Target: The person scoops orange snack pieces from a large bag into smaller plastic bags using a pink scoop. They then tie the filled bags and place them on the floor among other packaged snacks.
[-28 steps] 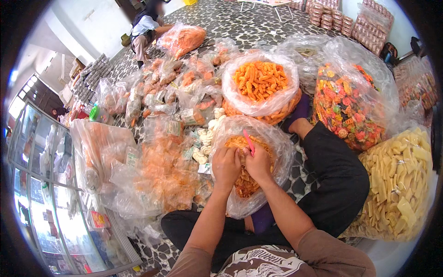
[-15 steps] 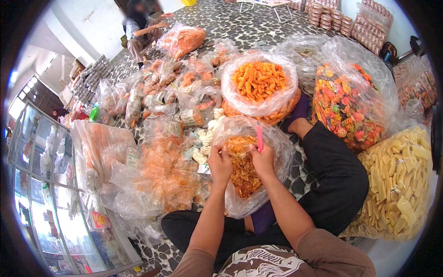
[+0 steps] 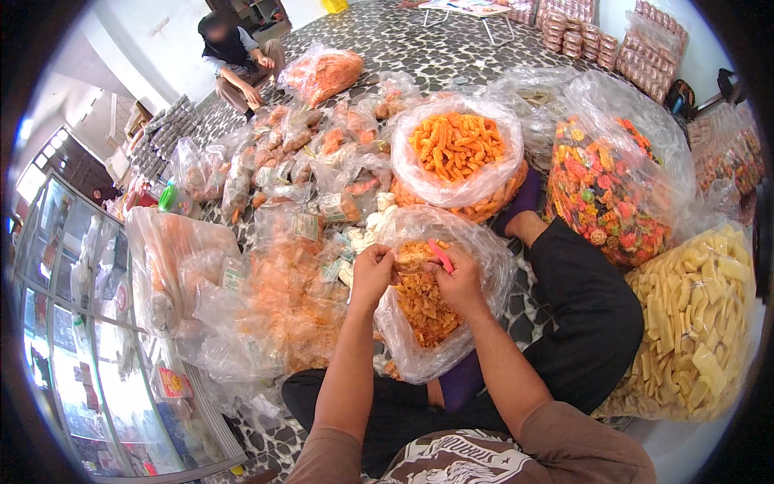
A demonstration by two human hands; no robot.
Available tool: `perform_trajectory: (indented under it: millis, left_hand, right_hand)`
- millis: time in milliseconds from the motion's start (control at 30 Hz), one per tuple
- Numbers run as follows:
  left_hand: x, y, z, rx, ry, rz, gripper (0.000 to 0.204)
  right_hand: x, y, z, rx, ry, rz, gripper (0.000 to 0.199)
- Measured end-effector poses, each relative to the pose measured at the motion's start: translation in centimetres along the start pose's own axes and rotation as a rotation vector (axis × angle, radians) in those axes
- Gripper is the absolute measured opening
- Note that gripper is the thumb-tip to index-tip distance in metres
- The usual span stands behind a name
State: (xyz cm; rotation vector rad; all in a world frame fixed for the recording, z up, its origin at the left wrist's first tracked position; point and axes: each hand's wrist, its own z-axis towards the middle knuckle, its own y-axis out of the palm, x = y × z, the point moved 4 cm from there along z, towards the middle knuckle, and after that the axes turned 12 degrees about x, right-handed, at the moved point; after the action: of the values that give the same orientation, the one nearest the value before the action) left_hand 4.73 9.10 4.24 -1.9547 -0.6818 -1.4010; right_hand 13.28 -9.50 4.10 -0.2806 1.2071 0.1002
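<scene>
Above a large open plastic bag of brown-orange crisps, both my hands hold a small clear packet of crisps. My left hand pinches its left edge, fingers closed. Closed at the packet's right side is my right hand, which also grips a flat pink strip-like tool; its exact kind is unclear. Just beyond stands an open bag of orange curl snacks. To the left lies a heap of small clear packets with orange contents.
Large bags of colourful snacks and pale yellow strips stand right. A glass display case is at left. Another person crouches at the far left beside an orange-filled bag. White pieces lie beside my bag.
My left hand has moved slightly left and the right hand has turned, tilting the pink tool leftward from upright. The other person has lowered their arms.
</scene>
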Motion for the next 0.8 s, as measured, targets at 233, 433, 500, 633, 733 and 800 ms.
perform_trajectory:
  millis: [233, 433, 500, 633, 733, 800]
  left_hand:
    - [0.3, 1.0, 0.3, -0.070, 0.095, -0.052, 0.022]
    - [0.4, 1.8, 0.4, -0.039, 0.220, -0.134, 0.026]
    - [0.5, 1.9, 0.4, 0.011, 0.293, -0.059, 0.027]
    - [0.6, 2.0, 0.2, 0.147, 0.468, 0.054, 0.021]
    - [0.5, 2.7, -0.4, 0.231, 0.549, 0.149, 0.017]
    - [0.7, 2.8, -1.0, 0.336, 0.637, 0.217, 0.015]
  right_hand:
    - [2.1, 0.9, 1.1, -0.023, 0.336, 0.154, 0.015]
    - [3.7, 1.2, 1.5, -0.047, 0.397, 0.114, 0.012]
    - [3.6, 1.1, 1.5, -0.034, 0.402, 0.112, 0.011]
    - [2.0, 1.0, 1.4, 0.027, 0.307, -0.028, 0.014]
    - [0.3, 0.6, 1.2, 0.098, 0.197, -0.248, 0.018]
    - [-0.8, 0.6, 1.4, 0.141, 0.061, -0.311, 0.021]
